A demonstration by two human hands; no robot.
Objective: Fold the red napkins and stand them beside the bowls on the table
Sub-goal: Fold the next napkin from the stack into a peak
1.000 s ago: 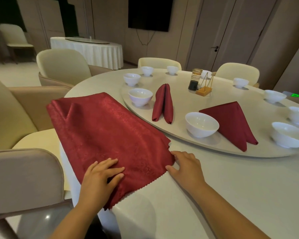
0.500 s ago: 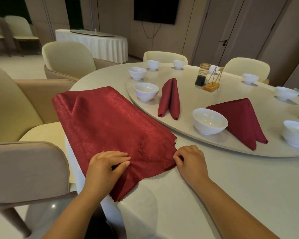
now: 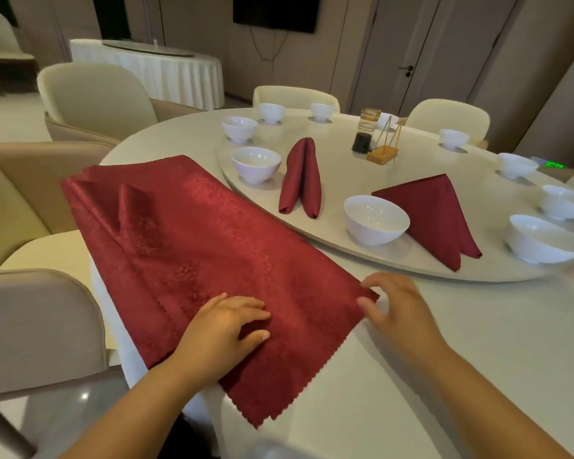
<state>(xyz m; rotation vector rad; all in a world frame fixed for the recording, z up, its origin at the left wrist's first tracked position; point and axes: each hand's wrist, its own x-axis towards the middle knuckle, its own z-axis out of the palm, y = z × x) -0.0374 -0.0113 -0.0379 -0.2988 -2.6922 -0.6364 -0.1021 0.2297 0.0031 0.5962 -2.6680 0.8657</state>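
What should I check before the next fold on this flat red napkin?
1. The left hand steadies the flat napkin: ok, it rests on the near part.
2. The right hand holds the corner: cannot tell; its fingers are at the corner but blurred.
3. One layer only: cannot tell; several zigzag edges show at the front.
4. Napkin fully on the table: not ok, its left side overhangs the edge.
5. Finished folds: ok, the rolled napkin and the triangular napkin stand upright.
6. Next place free: ok, the right bowl has no napkin beside it.
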